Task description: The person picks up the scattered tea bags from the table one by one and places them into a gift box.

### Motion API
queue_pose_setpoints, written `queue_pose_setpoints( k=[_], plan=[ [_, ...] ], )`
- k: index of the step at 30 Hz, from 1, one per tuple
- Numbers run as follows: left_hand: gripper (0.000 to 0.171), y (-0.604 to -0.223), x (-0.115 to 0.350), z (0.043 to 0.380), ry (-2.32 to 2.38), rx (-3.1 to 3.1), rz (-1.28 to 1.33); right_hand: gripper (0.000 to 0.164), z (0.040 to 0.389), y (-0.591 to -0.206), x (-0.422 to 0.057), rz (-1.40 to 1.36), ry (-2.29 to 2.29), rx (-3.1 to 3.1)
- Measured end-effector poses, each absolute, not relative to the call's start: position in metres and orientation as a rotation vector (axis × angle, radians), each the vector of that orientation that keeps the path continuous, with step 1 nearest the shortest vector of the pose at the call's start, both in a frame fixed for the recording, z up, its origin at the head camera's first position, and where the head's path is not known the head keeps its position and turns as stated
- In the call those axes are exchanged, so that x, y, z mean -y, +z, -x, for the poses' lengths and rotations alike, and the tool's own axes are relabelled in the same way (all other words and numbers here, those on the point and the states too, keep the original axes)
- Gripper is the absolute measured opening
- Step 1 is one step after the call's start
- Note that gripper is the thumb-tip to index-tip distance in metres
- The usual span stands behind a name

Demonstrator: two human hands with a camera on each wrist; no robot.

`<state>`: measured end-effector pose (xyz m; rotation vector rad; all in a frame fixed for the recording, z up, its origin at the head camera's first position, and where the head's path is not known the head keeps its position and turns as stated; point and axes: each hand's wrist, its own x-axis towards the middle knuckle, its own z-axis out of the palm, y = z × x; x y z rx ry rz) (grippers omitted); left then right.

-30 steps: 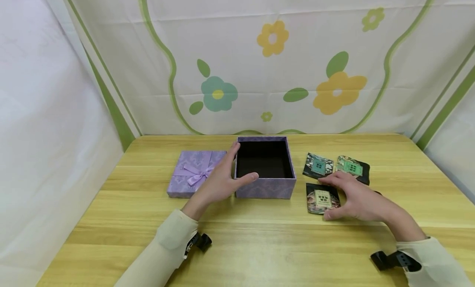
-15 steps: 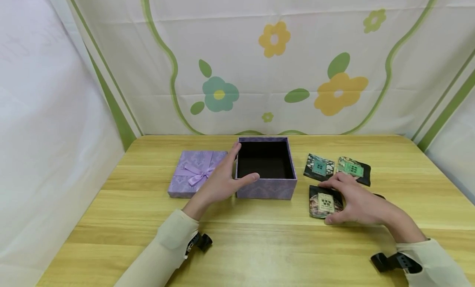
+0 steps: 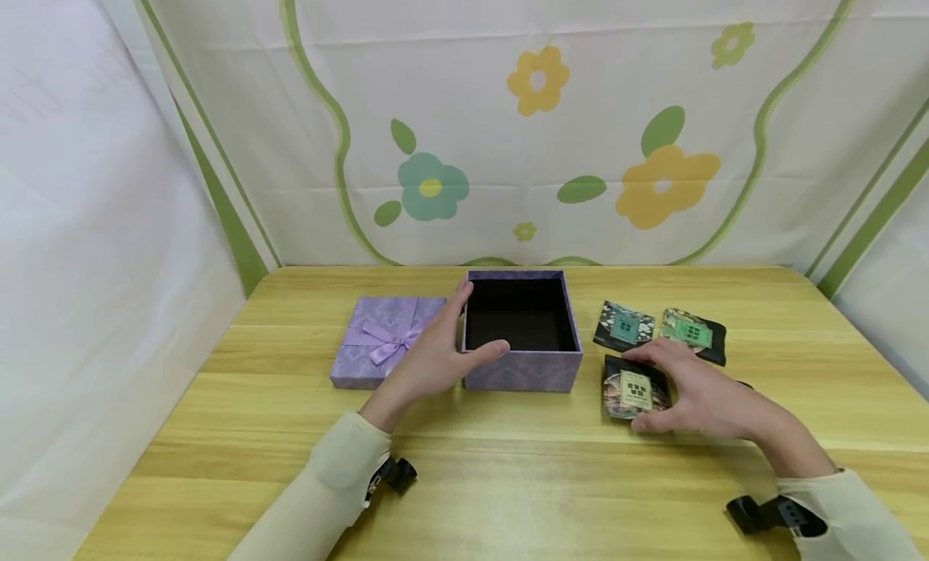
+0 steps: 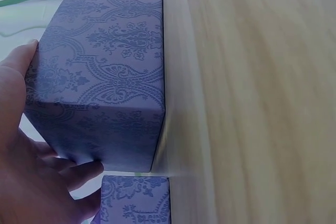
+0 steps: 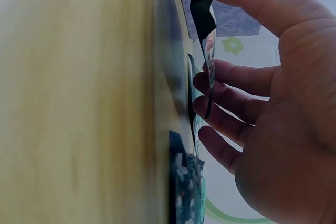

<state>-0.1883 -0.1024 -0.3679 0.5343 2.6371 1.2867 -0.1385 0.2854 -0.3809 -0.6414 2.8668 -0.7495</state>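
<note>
My left hand (image 3: 431, 355) rests at the front left corner of an open purple box (image 3: 526, 371). Its thumb lies along the front rim and its straight fingers touch the left wall. In the left wrist view, the box (image 4: 105, 61) has an embossed pattern. On the right, my right hand (image 3: 700, 396) pinches a small black packet with a pale yellow label (image 3: 636, 390). In the right wrist view this packet (image 5: 202, 14) stands raised off the table, held by its edges between thumb and fingers. Part of it is hidden by the hand.
A purple lid with a ribbon bow (image 3: 377, 343) lies left of the box. Behind my right hand lie a teal-labelled packet (image 3: 624, 327) and a green-labelled packet (image 3: 693, 334). Another dark packet edge (image 3: 743, 384) peeks out under that hand. A floral curtain (image 3: 493, 142) hangs behind the table.
The packet in my right hand has shifted slightly and changed its tilt within the fingers. The left hand and the box keep their places.
</note>
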Motion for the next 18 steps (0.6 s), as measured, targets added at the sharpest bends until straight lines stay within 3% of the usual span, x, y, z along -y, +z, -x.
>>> queue_pose_setpoints(
  k=[18],
  plan=[
    [0.11, -0.368, 0.101, 0.188, 1.284, -2.631, -0.504, 0.086, 0.148, -0.347, -0.28, 0.677, -0.789, -2.905]
  ],
)
